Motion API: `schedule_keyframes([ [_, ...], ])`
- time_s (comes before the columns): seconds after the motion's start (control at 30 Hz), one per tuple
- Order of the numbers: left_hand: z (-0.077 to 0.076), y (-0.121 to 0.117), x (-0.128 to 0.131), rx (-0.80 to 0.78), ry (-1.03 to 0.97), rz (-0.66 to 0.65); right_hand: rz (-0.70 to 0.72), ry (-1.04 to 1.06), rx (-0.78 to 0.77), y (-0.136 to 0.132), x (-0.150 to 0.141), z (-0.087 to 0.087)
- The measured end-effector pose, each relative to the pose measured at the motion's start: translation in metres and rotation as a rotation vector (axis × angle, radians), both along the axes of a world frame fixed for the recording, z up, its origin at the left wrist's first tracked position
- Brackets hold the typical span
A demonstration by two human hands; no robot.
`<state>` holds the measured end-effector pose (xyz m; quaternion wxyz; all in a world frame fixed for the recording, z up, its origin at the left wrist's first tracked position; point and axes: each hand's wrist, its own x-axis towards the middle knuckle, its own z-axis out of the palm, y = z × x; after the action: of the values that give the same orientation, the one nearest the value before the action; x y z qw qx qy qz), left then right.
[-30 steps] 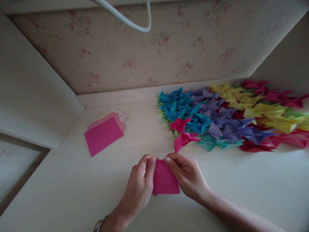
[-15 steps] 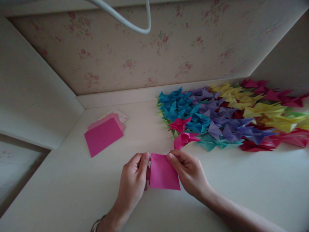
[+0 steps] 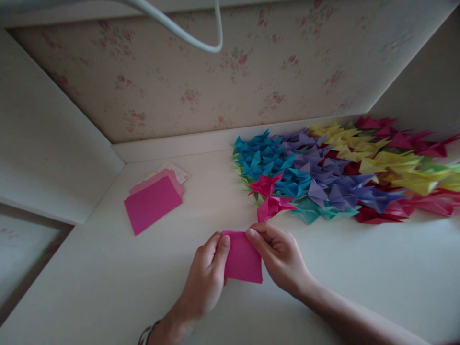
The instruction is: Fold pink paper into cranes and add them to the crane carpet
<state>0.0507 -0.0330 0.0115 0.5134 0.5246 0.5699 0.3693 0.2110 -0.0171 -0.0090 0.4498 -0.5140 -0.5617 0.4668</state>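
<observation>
A folded square of pink origami paper (image 3: 243, 258) is held up between my hands, over the white table. My left hand (image 3: 207, 268) grips its left edge, thumb on the front and the other fingers behind it, mostly hidden. At the upper right corner my right hand (image 3: 281, 254) pinches the paper between thumb and fingers. Just beyond my right hand lies a folded pink paper crane (image 3: 273, 207), with another pink crane (image 3: 265, 185) behind it.
Rows of folded cranes in blue, purple (image 3: 347, 191), yellow and red fill the back right of the table (image 3: 108, 287). Flat pink sheets (image 3: 154, 205) lie stacked at the left. A white cable (image 3: 179, 31) hangs in front of the flowered wall.
My left hand has moved onto the paper's left edge, its thumb now overlapping the front. The paper looks slightly narrower and turned. My right hand keeps its pinch at the upper right corner.
</observation>
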Motion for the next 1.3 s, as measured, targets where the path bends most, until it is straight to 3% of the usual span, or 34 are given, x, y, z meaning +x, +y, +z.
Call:
schedule_keyframes([
  [0.23,-0.004,0.001,-0.004,0.020,0.064,-0.021,0.079,0.085,-0.099,0.004,0.001,0.003],
  [0.37,-0.003,0.003,-0.006,0.012,0.101,-0.129,0.209,0.095,-0.111,0.004,0.004,0.005],
  [0.53,-0.004,0.002,-0.006,0.103,0.239,-0.237,0.259,-0.102,-0.002,0.003,0.005,0.009],
  [0.67,-0.001,0.004,-0.006,0.056,0.194,-0.274,0.233,-0.164,0.041,0.003,0.004,0.010],
  [0.87,0.004,0.010,-0.012,-0.046,0.067,-0.137,0.259,-0.100,-0.016,0.008,0.010,0.013],
  [1.0,0.004,0.013,-0.014,-0.003,0.066,-0.082,0.228,-0.094,-0.012,0.010,0.012,0.014],
  [1.2,0.002,0.018,-0.020,0.080,0.034,-0.005,0.335,0.172,-0.142,0.010,0.009,0.012],
  [1.3,0.001,0.021,-0.024,0.076,0.047,0.021,0.301,0.208,-0.132,0.010,0.010,0.010],
])
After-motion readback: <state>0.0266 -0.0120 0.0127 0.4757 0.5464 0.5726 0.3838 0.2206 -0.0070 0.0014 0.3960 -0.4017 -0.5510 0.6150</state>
